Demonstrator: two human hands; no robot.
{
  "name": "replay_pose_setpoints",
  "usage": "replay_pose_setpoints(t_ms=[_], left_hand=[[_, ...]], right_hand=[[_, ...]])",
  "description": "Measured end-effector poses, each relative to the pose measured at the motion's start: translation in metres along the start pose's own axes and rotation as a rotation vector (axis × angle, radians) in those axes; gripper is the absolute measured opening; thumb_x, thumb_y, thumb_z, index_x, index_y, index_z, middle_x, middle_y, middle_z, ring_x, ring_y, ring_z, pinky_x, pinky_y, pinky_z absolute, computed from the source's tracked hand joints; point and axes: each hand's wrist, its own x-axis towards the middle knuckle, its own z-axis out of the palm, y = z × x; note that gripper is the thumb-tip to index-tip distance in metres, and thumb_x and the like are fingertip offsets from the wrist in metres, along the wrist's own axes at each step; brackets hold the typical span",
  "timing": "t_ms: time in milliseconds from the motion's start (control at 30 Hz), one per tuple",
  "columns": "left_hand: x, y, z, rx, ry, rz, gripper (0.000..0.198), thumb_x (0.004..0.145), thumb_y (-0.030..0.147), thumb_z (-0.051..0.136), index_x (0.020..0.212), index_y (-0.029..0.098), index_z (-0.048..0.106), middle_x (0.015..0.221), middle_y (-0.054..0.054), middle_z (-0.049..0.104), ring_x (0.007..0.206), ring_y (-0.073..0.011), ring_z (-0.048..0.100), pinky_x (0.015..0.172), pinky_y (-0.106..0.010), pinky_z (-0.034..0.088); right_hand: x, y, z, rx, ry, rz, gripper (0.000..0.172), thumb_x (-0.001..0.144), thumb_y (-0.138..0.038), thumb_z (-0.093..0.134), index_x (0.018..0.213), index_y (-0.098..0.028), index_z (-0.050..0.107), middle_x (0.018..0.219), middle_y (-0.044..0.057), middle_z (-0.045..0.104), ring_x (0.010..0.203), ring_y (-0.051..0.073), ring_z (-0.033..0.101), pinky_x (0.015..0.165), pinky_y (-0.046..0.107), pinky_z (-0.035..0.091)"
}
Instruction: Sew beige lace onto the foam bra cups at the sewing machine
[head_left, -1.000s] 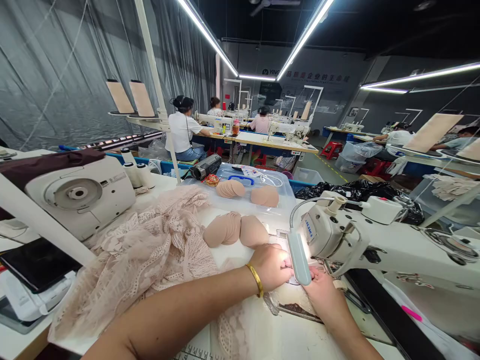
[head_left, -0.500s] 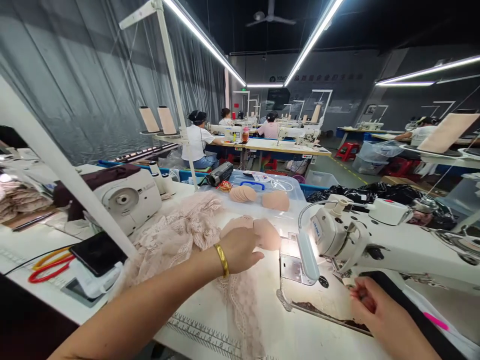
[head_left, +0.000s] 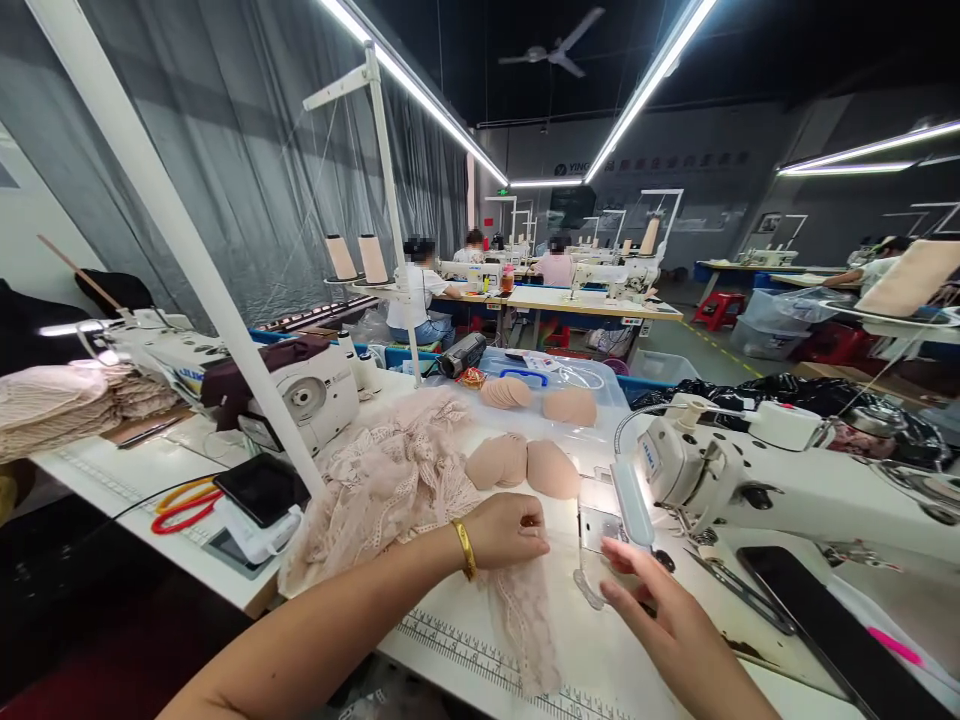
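Note:
My left hand (head_left: 506,532), with a gold bangle (head_left: 465,548) on its wrist, hovers over the worktable by the pale pink lace fabric (head_left: 401,465). Its fingers are curled in; whatever they may hold is hidden. Just beyond it lie beige moulded cups, a left group (head_left: 496,462) and a right cup (head_left: 553,470). My right hand (head_left: 649,595) is open, fingers apart and pointing to the metal plate (head_left: 600,528) of the sewing machine (head_left: 720,475). Nothing shows in it. A strip of lace (head_left: 529,630) hangs toward the table's front edge.
A lit lamp (head_left: 632,500) stands beside the machine head. Further back, more beige cups (head_left: 506,392) rest on a clear plastic box (head_left: 544,415). A black phone (head_left: 259,490) lies left, near a slanted white pole (head_left: 187,250). A printed ruler (head_left: 457,650) runs along the front edge.
My left hand has drawn back from the beige cups toward me, its fingers now curled. My right hand has left the machine's needle area, moved left and opened. The view has shifted left.

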Motion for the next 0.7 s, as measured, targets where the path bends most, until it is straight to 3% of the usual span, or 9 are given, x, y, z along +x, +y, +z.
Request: replay_pose_setpoints(t_ms=[67,167,233,300,467,600,700], left_hand=[[-0.003,0.002,-0.001,-0.017,-0.008,-0.002,0.015,0.085,0.034,0.070,0.089,0.020,0.064,0.092,0.002,0.072,0.083,-0.0149,0.065,0.068,-0.022,0.045],[-0.002,-0.003,-0.012,0.006,0.040,-0.029,0.031,0.081,0.045,0.078,0.098,0.021,0.066,0.098,0.001,0.073,0.089,-0.0175,0.066,0.072,-0.024,0.047],[0.004,-0.013,-0.024,0.039,0.120,-0.075,0.034,0.087,0.046,0.074,0.108,0.021,0.066,0.111,-0.004,0.073,0.101,-0.0208,0.067,0.084,-0.028,0.049],[0.013,-0.025,-0.034,0.076,0.203,-0.142,0.026,0.094,0.038,0.066,0.113,0.020,0.065,0.117,-0.010,0.071,0.110,-0.0239,0.065,0.096,-0.033,0.048],[0.031,-0.049,-0.041,0.101,0.316,-0.243,0.016,0.094,0.021,0.058,0.103,0.016,0.069,0.104,-0.016,0.074,0.108,-0.0308,0.066,0.103,-0.045,0.046],[0.022,-0.047,-0.046,-0.021,0.447,-0.183,0.026,0.098,0.022,0.050,0.112,0.018,0.071,0.116,-0.014,0.074,0.118,-0.0282,0.062,0.110,-0.045,0.044],[0.011,-0.033,-0.044,-0.197,0.455,-0.093,0.031,0.099,0.028,0.048,0.121,0.020,0.070,0.119,-0.009,0.074,0.116,-0.0238,0.065,0.103,-0.038,0.051]], right_hand=[[0.007,-0.011,0.015,0.105,-0.024,-0.005,0.050,0.084,-0.070,0.063,0.104,-0.025,0.073,0.096,0.006,0.072,0.090,0.027,0.067,0.078,0.035,0.054],[0.014,-0.015,0.025,0.161,-0.036,-0.011,0.052,0.088,-0.074,0.055,0.074,-0.025,0.064,0.063,-0.001,0.056,0.061,0.020,0.054,0.059,0.030,0.046],[0.015,-0.013,0.025,0.183,-0.026,-0.001,0.053,0.089,-0.075,0.053,0.073,-0.025,0.063,0.060,-0.003,0.051,0.058,0.018,0.050,0.056,0.029,0.043],[0.015,-0.010,0.023,0.196,-0.001,0.024,0.052,0.089,-0.075,0.053,0.077,-0.025,0.064,0.061,-0.003,0.050,0.057,0.017,0.047,0.055,0.029,0.041],[0.015,-0.006,0.023,0.257,0.010,0.064,0.049,0.087,-0.073,0.057,0.074,-0.026,0.064,0.062,-0.003,0.049,0.057,0.017,0.045,0.055,0.029,0.039],[0.017,-0.003,0.022,0.296,0.015,0.101,0.046,0.087,-0.071,0.059,0.082,-0.026,0.067,0.060,-0.004,0.048,0.058,0.018,0.045,0.056,0.029,0.040],[0.019,0.000,0.021,0.320,0.012,0.130,0.047,0.090,-0.070,0.058,0.087,-0.024,0.068,0.060,-0.004,0.047,0.059,0.018,0.045,0.058,0.029,0.039]])
